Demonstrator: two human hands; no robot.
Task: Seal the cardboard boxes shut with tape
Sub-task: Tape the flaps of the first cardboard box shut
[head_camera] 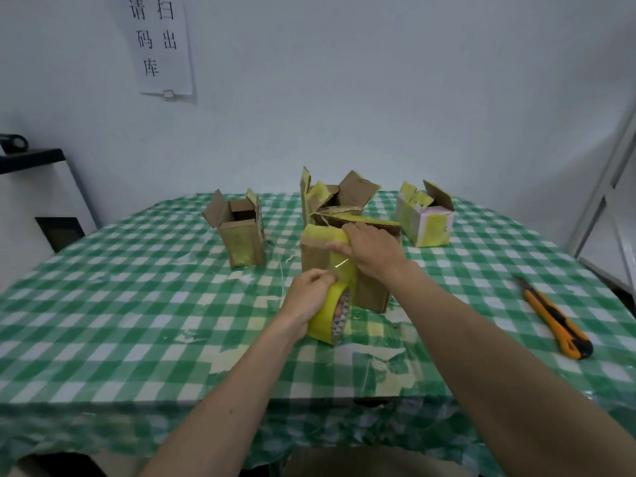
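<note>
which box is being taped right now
The nearest box, at centre: the right hand presses on it; the left hand holds the tape roll against it. The others stand open.

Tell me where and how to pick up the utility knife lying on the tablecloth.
Grip the utility knife around its orange handle mid-body, coming straight down from above. It lies flat on the checked tablecloth, apart from the boxes and both hands, long sides exposed; pinch across its narrow width, away from the far blade tip.

Orange utility knife [555,320] on green checked tablecloth [137,304]; printed paper sign [156,44] on wall [378,80].
</note>
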